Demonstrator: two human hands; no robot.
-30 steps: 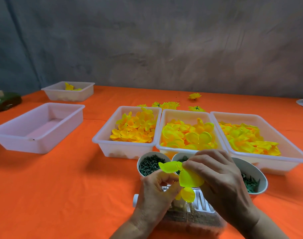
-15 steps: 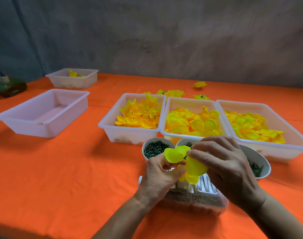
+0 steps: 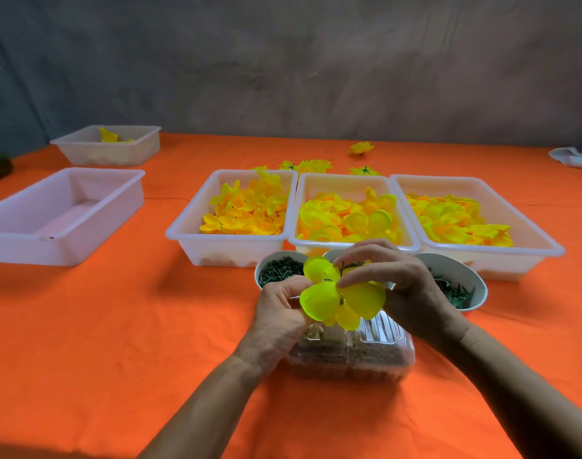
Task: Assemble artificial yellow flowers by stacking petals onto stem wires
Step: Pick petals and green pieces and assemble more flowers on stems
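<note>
I see the yellow petal piece [image 3: 341,298] held up in the air between both hands, just above a clear plastic box [image 3: 352,356] that stands on the orange tablecloth [image 3: 117,326]. The piece has several round bright lobes, and a thin dark green stem wire [image 3: 342,269] shows at its upper middle. My left hand [image 3: 279,313] holds the petal piece from the left side, its fingers curled in behind the lobes; the exact fingertips are hidden by the petals. My right hand [image 3: 399,286] comes from the right and above, with thumb and index finger pinching at the middle of the piece where the stem wire is, the other fingers bent over it.

Directly behind the hands stand three white bowls. The left bowl [image 3: 278,271] is full of small dark green parts, the middle bowl [image 3: 332,255] is mostly covered by my hands, and the right bowl [image 3: 455,283] also holds dark green parts.

Further back are three white trays side by side, touching each other: the left tray [image 3: 230,246] with orange-yellow petals, the middle tray [image 3: 349,180] with larger round yellow petals, the right tray [image 3: 481,250] with flatter yellow petals. Behind them a few finished yellow flowers [image 3: 307,166] lie on the cloth.

At the left side there is an empty-looking white tray [image 3: 61,246], and behind it a smaller tray [image 3: 110,154] with one yellow flower inside.
</note>
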